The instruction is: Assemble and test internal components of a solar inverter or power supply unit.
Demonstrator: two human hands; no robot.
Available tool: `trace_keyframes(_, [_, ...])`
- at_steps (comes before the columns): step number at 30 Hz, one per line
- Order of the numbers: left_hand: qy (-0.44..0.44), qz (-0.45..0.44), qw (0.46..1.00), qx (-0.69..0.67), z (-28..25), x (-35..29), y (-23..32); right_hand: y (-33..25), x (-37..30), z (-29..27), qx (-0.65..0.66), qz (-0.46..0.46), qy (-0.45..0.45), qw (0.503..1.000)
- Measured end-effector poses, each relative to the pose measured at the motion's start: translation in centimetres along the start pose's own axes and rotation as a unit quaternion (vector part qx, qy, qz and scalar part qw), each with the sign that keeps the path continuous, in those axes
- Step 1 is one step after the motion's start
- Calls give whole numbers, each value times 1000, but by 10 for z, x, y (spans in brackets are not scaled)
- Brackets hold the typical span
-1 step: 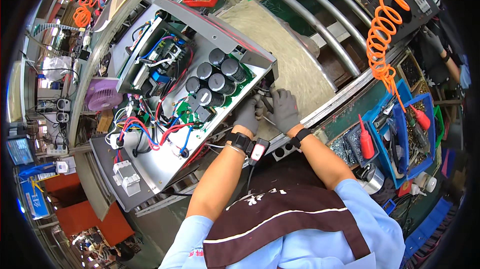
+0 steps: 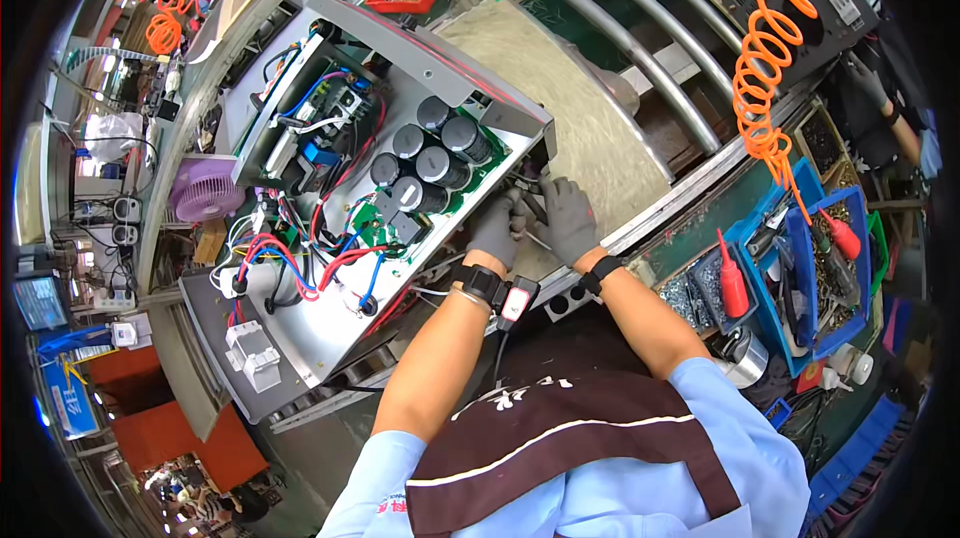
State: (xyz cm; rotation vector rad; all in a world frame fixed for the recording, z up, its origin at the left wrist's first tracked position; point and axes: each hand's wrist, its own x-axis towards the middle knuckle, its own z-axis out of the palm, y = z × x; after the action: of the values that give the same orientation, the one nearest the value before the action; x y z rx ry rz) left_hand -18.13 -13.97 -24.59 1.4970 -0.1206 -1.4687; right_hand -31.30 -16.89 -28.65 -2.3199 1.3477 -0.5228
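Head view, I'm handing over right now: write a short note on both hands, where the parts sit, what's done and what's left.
Left hand: gloved, resting at the open metal chassis's near edge.
Right hand: gloved, holding a thin tool at the chassis corner; its tip is hidden.
Inside: black capacitors mounted, red and blue wires partly loose.
Done: boards in place.
Left: corner work, apparently; chassis has no cover on.

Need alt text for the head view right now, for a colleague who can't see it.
Two grey-gloved hands, left hand and right hand, meet at the near edge of an open metal chassis, which holds black capacitors and red and blue wires. A thin tool shows between the hands; which hand grips it is unclear. An orange coiled hose hangs to the right, above blue parts bins.
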Motion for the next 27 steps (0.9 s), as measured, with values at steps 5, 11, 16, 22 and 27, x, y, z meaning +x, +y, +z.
trace_keyframes(5, [8, -38, 999, 13, 0, 1, 1, 12, -3, 14, 75, 23, -29, 996])
trace_keyframes(11, [4, 15, 998, -67, 5, -6, -16, 14, -7, 10, 45, 32, -27, 998])
trace_keyframes(16, [-13, -8, 993, -113, 8, -5, -15, 3, 7, 1, 27, 15, -8, 1000])
trace_keyframes(22, [-144, -40, 960, -236, 4, 18, -18, 7, 6, 15, 66, 11, 26, 997])
trace_keyframes(27, [-58, 317, 888, 326, -10, 49, -37, 10, 5, 33, 61, 7, 34, 998])
